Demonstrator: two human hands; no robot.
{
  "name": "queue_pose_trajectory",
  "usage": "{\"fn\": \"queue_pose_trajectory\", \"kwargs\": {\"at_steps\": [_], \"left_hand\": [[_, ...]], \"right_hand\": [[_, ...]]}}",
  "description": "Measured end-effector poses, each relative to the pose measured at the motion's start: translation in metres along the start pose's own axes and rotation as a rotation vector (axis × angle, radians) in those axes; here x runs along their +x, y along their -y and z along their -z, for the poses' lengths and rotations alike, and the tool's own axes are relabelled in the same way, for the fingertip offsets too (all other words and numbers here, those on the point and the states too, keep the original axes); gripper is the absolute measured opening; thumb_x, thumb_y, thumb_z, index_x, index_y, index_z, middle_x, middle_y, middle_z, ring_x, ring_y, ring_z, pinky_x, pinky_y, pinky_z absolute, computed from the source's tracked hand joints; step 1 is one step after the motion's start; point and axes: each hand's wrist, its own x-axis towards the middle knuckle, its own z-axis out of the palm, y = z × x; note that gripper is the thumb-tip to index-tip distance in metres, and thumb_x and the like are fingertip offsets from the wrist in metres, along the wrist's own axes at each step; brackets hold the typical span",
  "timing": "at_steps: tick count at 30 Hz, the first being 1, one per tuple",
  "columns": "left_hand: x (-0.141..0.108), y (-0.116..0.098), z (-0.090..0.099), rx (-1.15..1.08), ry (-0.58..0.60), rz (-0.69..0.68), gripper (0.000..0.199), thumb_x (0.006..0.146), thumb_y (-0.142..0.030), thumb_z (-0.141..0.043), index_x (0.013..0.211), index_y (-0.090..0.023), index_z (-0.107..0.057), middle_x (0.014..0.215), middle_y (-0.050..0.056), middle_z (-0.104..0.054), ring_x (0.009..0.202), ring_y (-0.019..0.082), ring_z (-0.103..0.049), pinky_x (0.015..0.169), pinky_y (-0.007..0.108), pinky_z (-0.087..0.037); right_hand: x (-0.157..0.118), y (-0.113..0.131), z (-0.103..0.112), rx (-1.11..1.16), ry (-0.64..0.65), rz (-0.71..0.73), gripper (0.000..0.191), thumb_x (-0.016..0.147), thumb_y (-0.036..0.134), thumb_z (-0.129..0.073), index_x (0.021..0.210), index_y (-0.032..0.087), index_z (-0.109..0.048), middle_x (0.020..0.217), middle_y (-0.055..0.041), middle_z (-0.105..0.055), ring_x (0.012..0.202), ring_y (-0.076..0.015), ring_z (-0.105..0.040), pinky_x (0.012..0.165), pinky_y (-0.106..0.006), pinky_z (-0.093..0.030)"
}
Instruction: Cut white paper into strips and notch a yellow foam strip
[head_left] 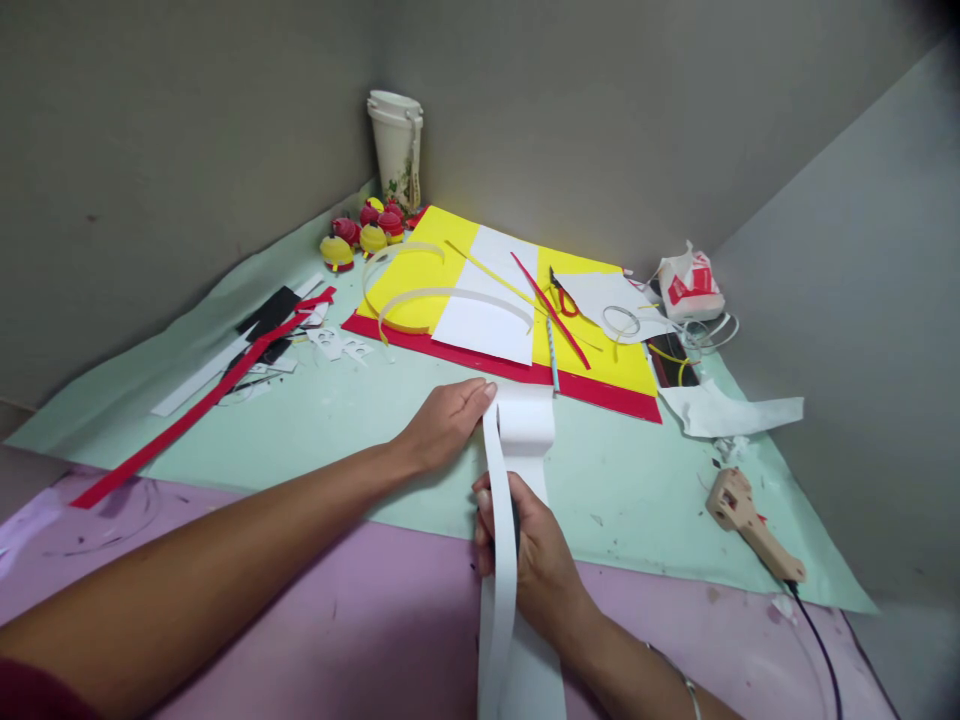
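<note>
A long white sheet [527,415], its far end curled over, runs toward me with a narrow white strip [504,560] partly separated along its left side. At the far end, my left hand [454,415] is closed, pinching the sheet's left edge between thumb and fingers. Closer to me, my right hand [536,560] is wrapped round black-handled scissors [516,515], mostly hidden by the fingers and the strip. The scissors' blades lie toward the split between strip and sheet.
Yellow, white and red sheets [487,315] lie ahead with loose strips and red-handled pliers [564,298] on top. At right are a glue gun [754,525] with its cord and a tissue pack [690,285]. Red-yellow round pieces [373,238], a cup [396,150] and a red strip [202,410] stand left.
</note>
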Motion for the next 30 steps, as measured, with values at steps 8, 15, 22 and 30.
{"fn": "queue_pose_trajectory", "kwargs": {"at_steps": [8, 15, 22, 30], "left_hand": [[0.0004, 0.0004, 0.0005, 0.032, 0.001, -0.023, 0.039, 0.095, -0.043, -0.033, 0.064, -0.02, -0.034, 0.06, -0.004, -0.035, 0.059, 0.013, -0.035, 0.057, 0.027, -0.03], [0.0006, -0.0009, 0.0003, 0.067, 0.001, -0.025, 0.037, 0.095, -0.043, -0.032, 0.065, -0.021, -0.033, 0.061, -0.004, -0.035, 0.059, 0.013, -0.034, 0.058, 0.028, -0.03], [-0.0001, -0.002, -0.0003, 0.092, -0.002, -0.042, 0.037, 0.095, -0.042, -0.031, 0.065, -0.021, -0.03, 0.062, -0.004, -0.033, 0.059, 0.013, -0.033, 0.059, 0.028, -0.029], [0.0002, -0.0017, -0.0001, 0.084, -0.001, -0.047, 0.036, 0.095, -0.04, -0.032, 0.065, -0.02, -0.031, 0.063, -0.004, -0.034, 0.06, 0.012, -0.033, 0.059, 0.027, -0.029]], "right_hand": [[0.003, 0.0001, -0.0011, 0.06, -0.05, -0.027, 0.017, 0.083, 0.038, -0.061, 0.093, 0.023, -0.059, 0.066, 0.0047, -0.046, 0.056, -0.0125, -0.044, 0.047, -0.023, -0.04], [0.0026, 0.0059, -0.0024, 0.124, -0.019, -0.076, 0.012, 0.083, 0.026, -0.057, 0.095, 0.024, -0.057, 0.067, 0.0065, -0.043, 0.053, -0.0102, -0.041, 0.046, -0.021, -0.037], [0.0036, 0.0051, -0.0017, 0.143, -0.026, -0.069, 0.012, 0.083, 0.026, -0.059, 0.095, 0.023, -0.058, 0.068, 0.0054, -0.046, 0.054, -0.0106, -0.043, 0.047, -0.022, -0.04], [0.0031, 0.0081, -0.0015, 0.134, -0.003, -0.028, 0.011, 0.085, 0.028, -0.059, 0.095, 0.024, -0.058, 0.069, 0.0052, -0.044, 0.051, -0.0097, -0.041, 0.042, -0.021, -0.038]]}}
